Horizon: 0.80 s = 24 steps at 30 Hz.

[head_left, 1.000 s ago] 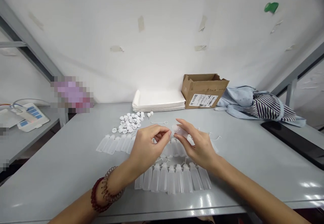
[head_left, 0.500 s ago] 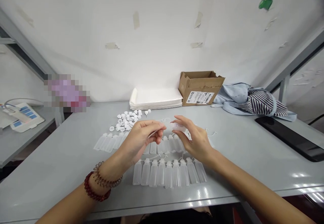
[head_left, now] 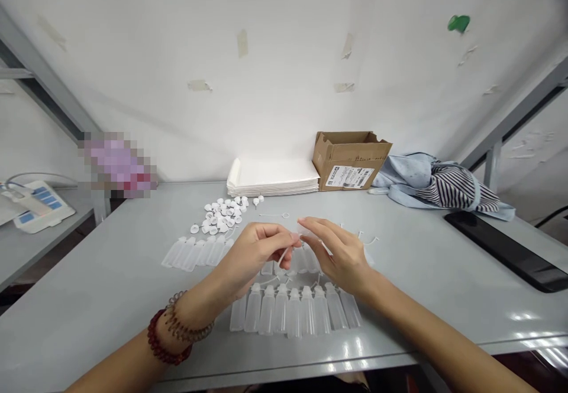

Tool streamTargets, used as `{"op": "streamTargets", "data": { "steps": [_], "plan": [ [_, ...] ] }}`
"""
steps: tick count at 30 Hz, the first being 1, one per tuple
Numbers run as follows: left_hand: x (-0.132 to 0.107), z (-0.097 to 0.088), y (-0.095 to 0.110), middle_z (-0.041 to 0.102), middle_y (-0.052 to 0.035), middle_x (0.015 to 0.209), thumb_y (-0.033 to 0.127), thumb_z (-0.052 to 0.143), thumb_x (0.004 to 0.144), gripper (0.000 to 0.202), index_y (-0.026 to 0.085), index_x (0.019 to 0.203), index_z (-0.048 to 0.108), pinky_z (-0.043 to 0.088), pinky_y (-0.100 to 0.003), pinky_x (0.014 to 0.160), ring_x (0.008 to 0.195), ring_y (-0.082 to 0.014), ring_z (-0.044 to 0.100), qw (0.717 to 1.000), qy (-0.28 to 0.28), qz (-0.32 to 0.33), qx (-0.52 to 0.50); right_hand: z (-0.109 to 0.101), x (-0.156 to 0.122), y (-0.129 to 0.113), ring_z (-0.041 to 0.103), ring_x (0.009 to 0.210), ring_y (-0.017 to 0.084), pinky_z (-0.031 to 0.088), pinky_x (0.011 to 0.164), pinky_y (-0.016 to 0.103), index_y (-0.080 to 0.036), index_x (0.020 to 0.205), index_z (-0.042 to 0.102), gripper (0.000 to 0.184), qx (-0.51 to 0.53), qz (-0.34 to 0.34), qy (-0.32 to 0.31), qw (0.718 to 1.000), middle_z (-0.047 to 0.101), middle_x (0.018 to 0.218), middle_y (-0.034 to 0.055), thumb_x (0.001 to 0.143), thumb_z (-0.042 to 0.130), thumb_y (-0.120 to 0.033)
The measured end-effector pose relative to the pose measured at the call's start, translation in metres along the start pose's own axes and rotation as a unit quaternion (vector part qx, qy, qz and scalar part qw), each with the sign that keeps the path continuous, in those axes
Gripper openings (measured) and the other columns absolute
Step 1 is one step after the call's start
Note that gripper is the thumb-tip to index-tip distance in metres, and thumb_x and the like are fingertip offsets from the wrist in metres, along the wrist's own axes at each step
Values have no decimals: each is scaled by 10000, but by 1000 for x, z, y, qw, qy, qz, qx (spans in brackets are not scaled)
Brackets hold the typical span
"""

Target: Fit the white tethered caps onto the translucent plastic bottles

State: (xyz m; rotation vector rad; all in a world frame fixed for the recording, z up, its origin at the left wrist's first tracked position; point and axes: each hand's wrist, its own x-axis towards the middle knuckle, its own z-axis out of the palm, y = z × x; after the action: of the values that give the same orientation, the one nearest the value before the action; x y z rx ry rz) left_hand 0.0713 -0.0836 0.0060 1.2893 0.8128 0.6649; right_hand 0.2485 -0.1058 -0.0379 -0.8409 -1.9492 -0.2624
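Note:
My left hand (head_left: 255,254) is pinched on a thin white plastic strand (head_left: 282,257) that hangs from its fingertips. My right hand (head_left: 339,251) holds a small clear plastic bottle (head_left: 307,229) between thumb and fingers. The two hands meet fingertip to fingertip above the grey table (head_left: 110,286). Below them lies a row of clear capped bottles (head_left: 293,310), and a second row (head_left: 195,252) lies to the left. A heap of small white caps (head_left: 222,214) sits beyond the left hand.
A stack of white sheets (head_left: 273,177) and an open cardboard box (head_left: 350,159) stand against the wall. Crumpled blue and striped cloth (head_left: 444,186) lies at the right, next to a black flat slab (head_left: 506,248). Loose white strands (head_left: 368,240) lie right of my hands.
The hands have stayed together over the bottle rows. The white strand now hangs lower from my left fingertips, and the head view has shifted slightly.

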Motion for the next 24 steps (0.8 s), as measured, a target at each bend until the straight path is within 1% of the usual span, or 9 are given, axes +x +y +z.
{"op": "streamTargets", "data": {
  "steps": [3, 5, 6, 9, 11, 13, 15, 18, 24],
  "plan": [
    [-1, 1, 1, 561, 8, 542, 339, 567, 843, 338, 157, 562, 617, 450, -263, 617, 537, -107, 521, 998, -27, 16, 47, -2, 0, -3, 675, 816, 172, 558, 693, 283, -220, 1173, 556, 357, 48, 62, -1, 997, 706, 927, 72, 857, 529, -56],
    [-2, 1, 0, 588, -9, 564, 386, 515, 875, 378, 158, 599, 637, 465, -277, 615, 557, -127, 554, 993, -11, 46, 110, -5, 4, -6, 676, 794, 172, 548, 690, 293, -222, 1102, 592, 267, 129, 167, -14, 977, 709, 931, 63, 855, 565, -125],
    [-3, 1, -1, 606, -17, 591, 395, 496, 885, 366, 160, 654, 656, 470, -282, 613, 577, -138, 569, 986, 21, 71, 150, -7, 6, -6, 677, 786, 174, 546, 696, 302, -220, 1070, 603, 225, 194, 233, -30, 952, 711, 926, 59, 852, 585, -169],
    [-3, 1, -8, 662, -57, 850, 347, 531, 869, 234, 174, 984, 639, 498, -313, 679, 779, -187, 613, 932, 139, 197, 270, -12, 14, -8, 688, 792, 186, 538, 747, 343, -204, 1032, 602, 198, 436, 388, -93, 807, 719, 906, 60, 852, 608, -284],
    [-3, 2, -13, 605, -95, 1098, 301, 596, 826, 399, 189, 1199, 509, 496, -368, 800, 988, -231, 571, 877, 159, 290, 349, -14, 17, -8, 692, 826, 191, 525, 789, 355, -192, 1030, 600, 219, 550, 426, -114, 709, 724, 923, 74, 849, 617, -315],
    [-3, 5, -19, 529, -122, 1210, 287, 645, 795, 551, 194, 1281, 405, 458, -428, 902, 1116, -268, 491, 824, 143, 353, 421, -14, 18, -8, 690, 873, 199, 512, 824, 353, -173, 1018, 610, 232, 602, 444, -110, 655, 723, 949, 94, 839, 633, -318],
    [-2, 7, -23, 521, -131, 1191, 281, 657, 797, 548, 188, 1268, 393, 432, -460, 935, 1128, -282, 465, 782, 135, 389, 467, -14, 17, -9, 691, 891, 205, 506, 852, 356, -152, 1009, 623, 236, 628, 450, -107, 626, 724, 948, 108, 836, 636, -312],
    [-1, 10, -26, 544, -125, 1105, 248, 636, 820, 465, 168, 1221, 416, 438, -451, 912, 1064, -271, 487, 742, 138, 430, 494, -15, 15, -12, 694, 897, 211, 501, 878, 373, -139, 1026, 630, 250, 649, 442, -113, 609, 728, 924, 114, 843, 624, -310],
    [0, 10, -26, 533, -126, 1097, 289, 687, 786, 518, 159, 1211, 421, 442, -429, 898, 1047, -269, 480, 745, 121, 442, 485, -20, 14, -15, 688, 926, 229, 496, 892, 410, -138, 1019, 621, 252, 657, 443, -125, 597, 721, 954, 128, 841, 626, -316]
  ]
}}
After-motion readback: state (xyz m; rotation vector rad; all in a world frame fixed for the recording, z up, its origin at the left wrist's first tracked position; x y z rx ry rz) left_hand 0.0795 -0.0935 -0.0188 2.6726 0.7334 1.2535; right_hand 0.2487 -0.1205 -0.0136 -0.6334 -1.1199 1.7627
